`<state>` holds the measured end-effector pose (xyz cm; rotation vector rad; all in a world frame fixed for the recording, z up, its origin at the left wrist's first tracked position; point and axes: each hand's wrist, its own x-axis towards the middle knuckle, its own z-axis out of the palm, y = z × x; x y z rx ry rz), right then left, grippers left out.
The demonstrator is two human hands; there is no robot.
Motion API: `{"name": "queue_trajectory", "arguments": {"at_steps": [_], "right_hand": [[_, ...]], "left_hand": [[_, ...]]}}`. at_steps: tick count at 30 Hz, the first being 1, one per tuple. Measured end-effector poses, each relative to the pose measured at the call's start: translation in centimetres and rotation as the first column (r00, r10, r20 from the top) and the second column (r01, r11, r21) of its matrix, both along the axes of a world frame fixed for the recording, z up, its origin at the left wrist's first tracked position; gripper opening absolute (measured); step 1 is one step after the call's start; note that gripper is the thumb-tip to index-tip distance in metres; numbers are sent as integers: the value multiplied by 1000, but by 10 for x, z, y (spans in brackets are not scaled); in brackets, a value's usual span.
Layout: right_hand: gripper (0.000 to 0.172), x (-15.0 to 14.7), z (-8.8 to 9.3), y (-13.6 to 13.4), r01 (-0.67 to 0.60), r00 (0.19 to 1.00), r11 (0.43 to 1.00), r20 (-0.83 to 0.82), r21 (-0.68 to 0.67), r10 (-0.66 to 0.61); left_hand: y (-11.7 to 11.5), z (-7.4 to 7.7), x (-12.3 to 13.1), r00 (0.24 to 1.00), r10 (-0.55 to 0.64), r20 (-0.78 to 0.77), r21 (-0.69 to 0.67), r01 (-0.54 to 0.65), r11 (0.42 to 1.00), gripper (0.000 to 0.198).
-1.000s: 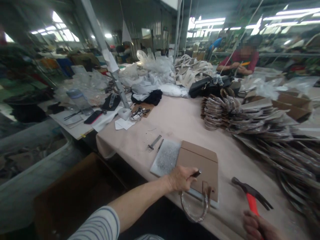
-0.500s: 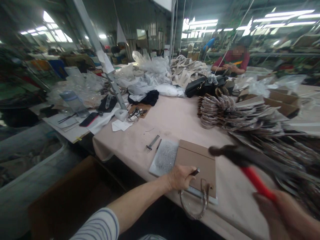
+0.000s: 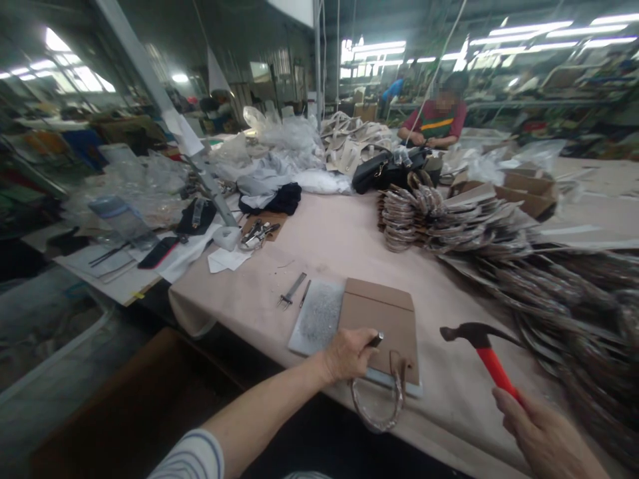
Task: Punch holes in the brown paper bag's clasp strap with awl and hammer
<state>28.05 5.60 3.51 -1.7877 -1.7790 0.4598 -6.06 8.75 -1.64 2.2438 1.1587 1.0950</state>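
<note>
My left hand [image 3: 351, 352] is closed round a short metal punch [image 3: 377, 340], its end poking out past the thumb. Under that hand lies a flat brown leather bag panel [image 3: 377, 303] with a wrapped, looped handle [image 3: 375, 426] hanging over the table edge. The panel rests partly on a pale slab [image 3: 314, 313] with a worn, pitted top. My right hand [image 3: 532, 419] grips a claw hammer [image 3: 479, 336] by its red handle, off to the right of the panel and apart from it. Where the punch's working tip sits is hidden by my left hand.
Calipers [image 3: 292, 293] and a thin rod [image 3: 305, 293] lie left of the slab. Stacked wrapped handle pieces [image 3: 464, 226] fill the table's right side. A metal post [image 3: 170, 120] rises at left. Across the table, a person [image 3: 436, 120] works with both hands.
The hammer, blurred before, now shows sharply, and sits slightly lower in the view. The view has turned a little to the right. My left hand keeps its hold on the punch.
</note>
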Motion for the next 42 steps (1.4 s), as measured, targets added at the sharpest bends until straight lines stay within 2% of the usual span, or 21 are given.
{"name": "queue_trajectory", "arguments": {"at_steps": [2,3,5,7,8,10,13,16,19,22,26,27,31,33,37,40,42], "right_hand": [[45,9,-17,2,88,996,990,-4,-112,-89],[42,10,-23,3,105,994,990,39,-89,-102],[33,3,-29,5,50,976,994,205,102,-70],[33,-17,-29,8,-49,949,953,312,297,-48],[38,-31,-28,10,-88,951,930,308,356,-28],[40,-63,-29,14,-172,976,903,191,393,103],[35,-109,-37,15,-320,947,885,92,340,307],[29,-133,-52,12,-371,927,872,62,320,371],[26,-136,-62,12,-338,935,881,15,331,354],[27,-133,-65,13,-346,932,880,10,327,363],[27,-133,-64,14,-357,930,870,41,339,365],[28,-134,-64,14,-362,929,867,51,344,367],[28,-133,-65,13,-370,926,861,66,348,371],[29,-132,-67,12,-364,929,868,60,337,366],[30,-132,-69,13,-370,926,874,50,315,374],[29,-134,-68,14,-377,923,868,56,323,380],[28,-134,-67,14,-377,923,866,60,329,379]], "left_hand": [[0,1,-1,1000,-12,1,-15,12,1000,14],[0,2,-1,1000,-18,6,-24,18,1000,13],[-1,3,-2,1000,-23,21,-44,24,999,12],[-1,5,-2,1000,-15,24,-63,16,998,12],[-2,6,-2,1000,-10,17,-74,11,997,12],[-2,8,-1,1000,-3,2,-97,3,995,10],[-3,12,-1,1000,1,0,-120,-1,993,9],[-4,13,-2,997,40,64,-138,-31,990,9],[-5,10,-4,979,110,173,-179,-79,981,9],[-6,6,-5,972,123,199,-176,-88,980,8],[-5,4,-7,989,-56,140,21,54,998,12],[-5,5,-7,989,-66,134,39,61,997,13],[-4,9,-7,979,88,186,-93,-71,993,11],[-5,10,-7,976,90,199,-116,-68,991,13],[-7,10,-6,974,65,217,-38,-58,998,15],[-6,12,-6,951,165,263,-141,-131,981,15],[-5,15,-6,950,168,263,-180,-122,976,15]]}}
